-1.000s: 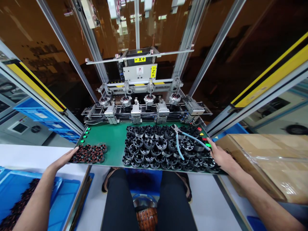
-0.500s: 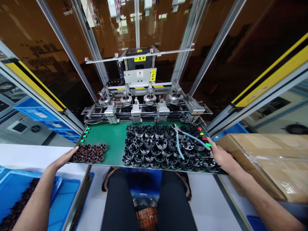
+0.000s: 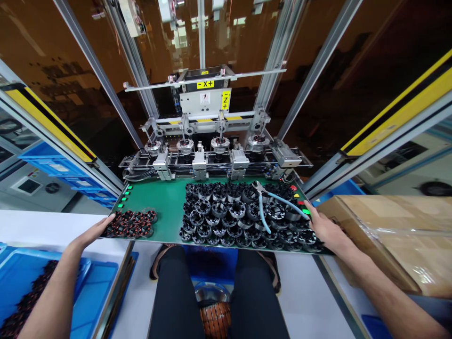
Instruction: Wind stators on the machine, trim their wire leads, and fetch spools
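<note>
Flanking the worktop (image 3: 168, 195), your left hand (image 3: 93, 231) and right hand (image 3: 326, 231) wait, grip unclear; behind it, the plate (image 3: 195, 104) has risen, apparently mid-cycle.

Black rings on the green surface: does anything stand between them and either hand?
Left hand: yes, the cluster of orange-and-black wound parts right beside it. Right hand: nothing visible between it and the black rings nearest it; the pliers lie on top.
</note>
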Available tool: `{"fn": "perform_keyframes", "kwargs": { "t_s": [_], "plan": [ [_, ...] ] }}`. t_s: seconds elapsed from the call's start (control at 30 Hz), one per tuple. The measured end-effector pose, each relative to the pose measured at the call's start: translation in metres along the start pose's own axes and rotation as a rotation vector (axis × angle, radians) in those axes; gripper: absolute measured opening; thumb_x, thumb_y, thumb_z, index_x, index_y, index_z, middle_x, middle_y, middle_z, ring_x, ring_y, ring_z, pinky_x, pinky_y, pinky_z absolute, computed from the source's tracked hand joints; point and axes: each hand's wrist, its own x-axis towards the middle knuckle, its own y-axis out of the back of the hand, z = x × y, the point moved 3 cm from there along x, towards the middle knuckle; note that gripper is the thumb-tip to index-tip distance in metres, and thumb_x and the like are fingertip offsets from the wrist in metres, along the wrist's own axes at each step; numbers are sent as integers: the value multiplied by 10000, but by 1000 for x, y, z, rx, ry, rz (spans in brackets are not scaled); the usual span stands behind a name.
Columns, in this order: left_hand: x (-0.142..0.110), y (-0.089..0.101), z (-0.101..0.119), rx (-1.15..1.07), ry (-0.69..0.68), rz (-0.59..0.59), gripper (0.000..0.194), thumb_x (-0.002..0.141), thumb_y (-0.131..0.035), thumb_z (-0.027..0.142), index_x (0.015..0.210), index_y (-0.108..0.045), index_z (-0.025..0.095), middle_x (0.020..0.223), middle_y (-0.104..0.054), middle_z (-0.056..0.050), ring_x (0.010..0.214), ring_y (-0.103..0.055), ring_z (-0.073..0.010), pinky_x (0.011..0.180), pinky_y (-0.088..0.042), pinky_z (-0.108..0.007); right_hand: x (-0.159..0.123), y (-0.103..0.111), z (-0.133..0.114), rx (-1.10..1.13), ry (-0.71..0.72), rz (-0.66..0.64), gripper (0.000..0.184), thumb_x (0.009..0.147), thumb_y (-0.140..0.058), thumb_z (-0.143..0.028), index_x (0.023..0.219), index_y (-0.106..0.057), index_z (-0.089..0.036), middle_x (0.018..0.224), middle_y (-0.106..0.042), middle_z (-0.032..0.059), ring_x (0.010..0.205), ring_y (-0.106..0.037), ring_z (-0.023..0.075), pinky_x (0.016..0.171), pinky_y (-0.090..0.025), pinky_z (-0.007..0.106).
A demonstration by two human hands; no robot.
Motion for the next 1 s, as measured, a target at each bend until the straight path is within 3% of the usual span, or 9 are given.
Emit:
{"fn": "perform_keyframes", "kwargs": {
  "t_s": [0.17, 0.33, 0.53, 0.7, 1.0],
  "plan": [
    [4, 4, -6, 8, -11, -59, 1424, 606, -637, 1228, 1519, -776, 143, 1604, -784, -211, 1597, -676, -459, 1374, -523, -523, 2, 0, 1, 25, -4, -12, 788, 1092, -348, -345, 1844, -455, -136, 1157, -819, 226, 1083, -852, 412, 965, -653, 500],
    [9, 8, -14, -17, 22, -60, 1317, 678, -727, 1145, 1552, -767, 159, 1583, -802, -187, 1553, -718, -440, 1361, -536, -522, 2, 2, -1, 2, -17, -53, 788, 1088, -299, -281, 1842, -451, -109, 1237, -812, 258, 1125, -848, 417, 1005, -643, 511],
    [11, 8, -18, -28, 38, -64, 1427, 654, -680, 1195, 1614, -731, 141, 1620, -776, -193, 1587, -683, -463, 1374, -521, -565, 2, -3, 1, -27, -36, -54, 780, 1109, -261, -259, 1862, -420, -130, 1293, -795, 246, 1155, -848, 396, 1031, -629, 488],
    [11, 8, -17, -29, 9, -79, 1473, 662, -685, 1193, 1643, -696, 93, 1645, -749, -221, 1630, -644, -455, 1445, -426, -533, 2, -4, 0, -18, -32, -59, 785, 1116, -231, -279, 1858, -404, -91, 1306, -788, 266, 1182, -837, 419, 1036, -623, 504],
    [8, 10, -16, -1, 61, -44, 1450, 660, -650, 1209, 1653, -703, 153, 1661, -745, -212, 1554, -709, -475, 1308, -584, -600, 1, 3, -1, -8, -11, -54, 810, 1078, -277, -256, 1863, -401, -100, 1240, -810, 260, 1109, -837, 415, 998, -635, 517]
  ]
}}
